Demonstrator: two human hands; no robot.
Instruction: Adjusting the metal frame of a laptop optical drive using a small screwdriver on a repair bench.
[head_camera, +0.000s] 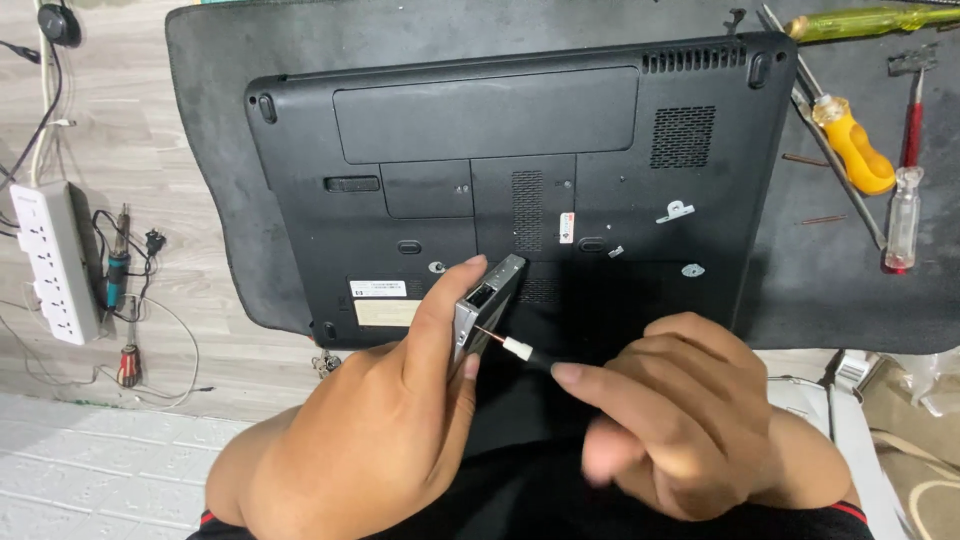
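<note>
Before the upturned laptop (510, 170), a drive module (487, 305) is clamped in left-hand fingers (445, 310); a screwdriver (520, 350), pinched by right-hand fingers (610, 385), is set against its edge.

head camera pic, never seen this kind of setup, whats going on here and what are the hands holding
This one picture comes from a camera worn on a person's head, looking down at their own two bare hands; there is no robot. The left hand grips a flat silver drive-like module, thumb along its edge. The right hand holds a small screwdriver with a white collar, its thin tip touching the module's side. Behind the hands, a black laptop lies upside down on a dark mat, with a few small metal bits on its base. On the mat to the right lie a yellow-handled tool, a clear-handled screwdriver and a greenish-handled one. On the left, a white power strip and cables sit on the wood-look surface.
</note>
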